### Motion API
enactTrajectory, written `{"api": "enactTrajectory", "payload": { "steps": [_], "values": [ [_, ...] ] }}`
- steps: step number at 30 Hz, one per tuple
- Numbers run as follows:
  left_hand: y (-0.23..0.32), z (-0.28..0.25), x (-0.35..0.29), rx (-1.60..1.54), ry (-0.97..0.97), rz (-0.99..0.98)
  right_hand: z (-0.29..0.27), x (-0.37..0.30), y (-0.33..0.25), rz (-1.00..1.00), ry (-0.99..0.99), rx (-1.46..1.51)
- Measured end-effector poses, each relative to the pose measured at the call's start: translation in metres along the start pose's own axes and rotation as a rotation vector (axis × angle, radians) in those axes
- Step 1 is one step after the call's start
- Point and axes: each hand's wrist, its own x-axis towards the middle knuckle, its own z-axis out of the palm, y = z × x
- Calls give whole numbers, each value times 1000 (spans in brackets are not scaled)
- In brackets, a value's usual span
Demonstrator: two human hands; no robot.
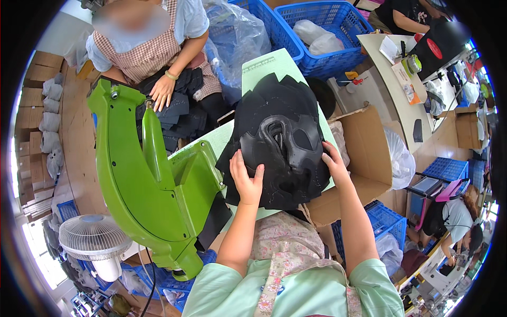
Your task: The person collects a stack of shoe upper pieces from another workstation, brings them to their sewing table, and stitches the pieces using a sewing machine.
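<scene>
A thick, layered pile of black shoe-upper pieces (280,100) lies fanned out on the pale green table in front of me. On top is a moulded, glossy black piece (285,142) with a long slit opening. My left hand (248,177) rests against the pile's near left side, its thumb apart from its stretched fingers. On the right side, my right hand (336,165) touches the pile with fingers extended and thumb apart. The undersides of both hands' fingertips are partly hidden. No piece shows plainly pinched in either hand.
A large green machine arm (132,179) stands left of the pile. Across the table (256,66) a co-worker's hand (162,92) lies on more black pieces. An open cardboard box (369,164) is at my right. Blue crates (322,16) stand behind, and a white fan (95,238) at left.
</scene>
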Motion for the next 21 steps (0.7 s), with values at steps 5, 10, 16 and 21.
{"api": "enactTrajectory", "payload": {
  "steps": [5, 10, 16, 21],
  "values": [
    [3, -3, 3, -26, -27, -28, 0, -1, -4, 19, -34, 10],
    [8, -8, 6, -2, -47, -55, 0, 0, -2, 34, -36, 59],
    [7, -12, 14, -20, -78, -82, -7, 3, -5, 100, -63, 98],
    [-14, -23, 32, 105, -54, -89, -11, 12, -30, 57, -135, -47]
  ]
}}
